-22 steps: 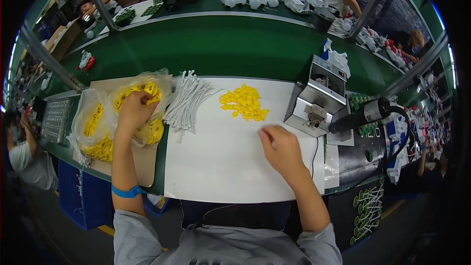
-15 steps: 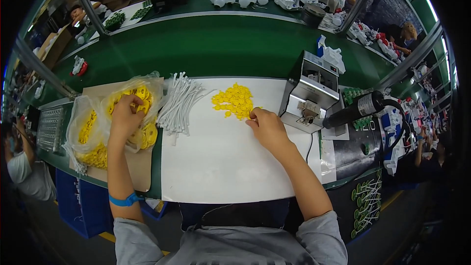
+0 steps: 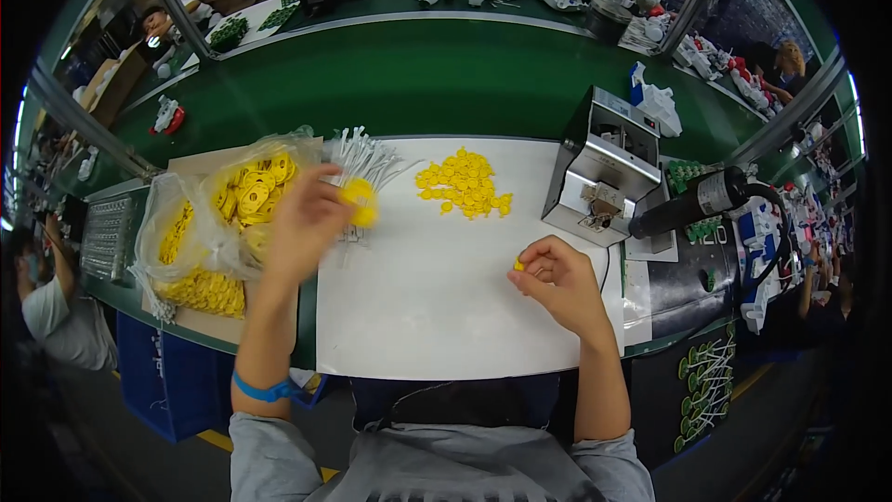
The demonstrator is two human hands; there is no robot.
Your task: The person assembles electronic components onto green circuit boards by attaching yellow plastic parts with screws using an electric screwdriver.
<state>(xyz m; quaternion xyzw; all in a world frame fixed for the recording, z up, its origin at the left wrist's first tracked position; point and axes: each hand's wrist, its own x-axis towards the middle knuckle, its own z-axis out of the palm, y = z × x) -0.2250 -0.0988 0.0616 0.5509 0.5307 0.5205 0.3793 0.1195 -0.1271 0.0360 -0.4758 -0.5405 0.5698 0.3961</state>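
Observation:
My left hand [image 3: 308, 223], blurred by motion, grips a round yellow disc [image 3: 360, 203] over the left edge of the white sheet [image 3: 418, 316]. My right hand [image 3: 564, 281] is raised over the sheet's right part, with a small yellow plastic piece [image 3: 518, 265] pinched between thumb and fingertips. Ahead, between the hands, lies a loose pile of small yellow pieces [image 3: 460, 184]. Larger yellow discs [image 3: 255, 188] fill an open clear plastic bag beyond my left hand. White cable lengths [image 3: 367, 156] lie in a bundle, partly hidden behind that hand.
A metal bench machine [image 3: 609, 167] stands right of the pile, beside a black cylindrical tool [image 3: 688, 207]. Another bag of small yellow parts [image 3: 200, 293] sits at the left on cardboard. Beyond runs a green belt [image 3: 400, 70], with co-workers across it.
My left hand has come out of the bag and moved right with a yellow disc. My right hand has drawn back from the pile toward me, holding a small yellow piece.

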